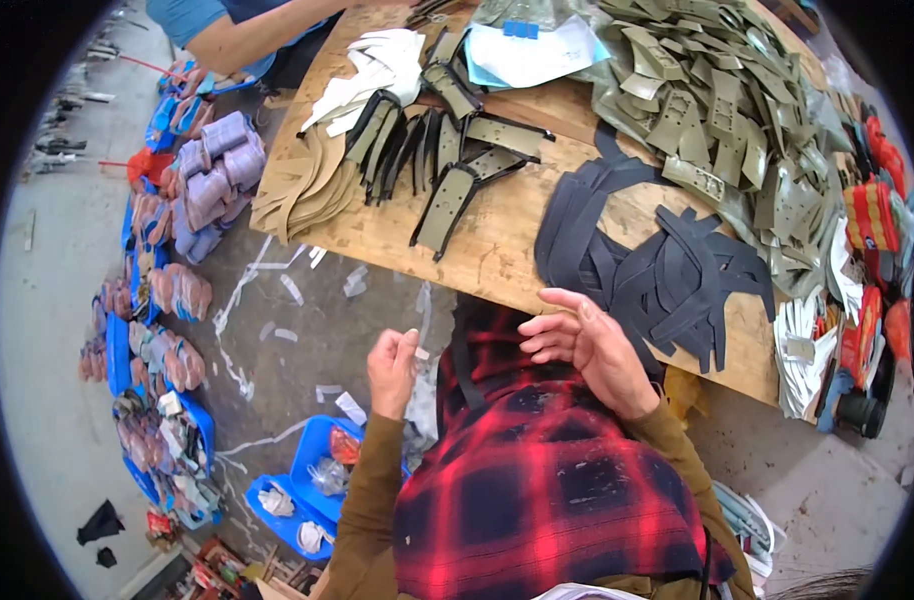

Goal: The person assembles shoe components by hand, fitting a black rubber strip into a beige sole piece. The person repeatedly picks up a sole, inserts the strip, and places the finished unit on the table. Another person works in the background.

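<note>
Black strips [689, 300] piled on the surface [497, 264] could be dragged off if brushed by the right hand [599, 350], its grip spread nearby. The left hand [391, 372] is curled; whether anything is pinched cannot be told.

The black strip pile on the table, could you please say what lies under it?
Wooden tabletop shows around parts of the black strip pile; anything beneath its middle is covered.

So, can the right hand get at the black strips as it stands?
Looks like yes: the right hand is open by the near edge of the table, right beside the black strips, and nothing visible seems to block the way.
</note>
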Available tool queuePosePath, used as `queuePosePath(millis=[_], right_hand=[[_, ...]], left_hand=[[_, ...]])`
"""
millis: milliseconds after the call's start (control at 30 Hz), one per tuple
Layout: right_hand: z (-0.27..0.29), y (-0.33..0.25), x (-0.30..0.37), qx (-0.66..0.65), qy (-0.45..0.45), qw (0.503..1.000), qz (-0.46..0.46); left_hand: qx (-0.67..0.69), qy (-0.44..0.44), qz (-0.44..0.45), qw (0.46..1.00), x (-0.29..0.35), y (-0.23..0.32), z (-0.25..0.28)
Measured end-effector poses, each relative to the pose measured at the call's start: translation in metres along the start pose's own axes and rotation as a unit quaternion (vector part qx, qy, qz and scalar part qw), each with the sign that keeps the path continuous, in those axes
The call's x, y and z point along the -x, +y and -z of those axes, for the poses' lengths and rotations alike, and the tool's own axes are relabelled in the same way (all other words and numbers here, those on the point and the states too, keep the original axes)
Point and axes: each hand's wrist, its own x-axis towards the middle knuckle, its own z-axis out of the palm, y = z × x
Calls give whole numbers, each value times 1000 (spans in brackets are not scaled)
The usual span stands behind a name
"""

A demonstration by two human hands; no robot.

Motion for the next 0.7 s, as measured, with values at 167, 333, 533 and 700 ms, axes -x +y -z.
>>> queuePosePath(millis=[167, 333, 533, 700], right_hand=[[12, 10, 22, 204, -14, 979, 22], [65, 7, 103, 441, -42, 895, -38], [82, -85, 157, 311, 287, 903, 82], [119, -125, 75, 628, 337, 653, 256]], left_hand=[[-24, -259, -158, 953, 15, 63, -59], [-27, -600, -76, 796, 36, 58, -84], [-69, -537, 1, 841, 5, 84, -46], [-109, -460, -134, 871, -1, 131, -88]])
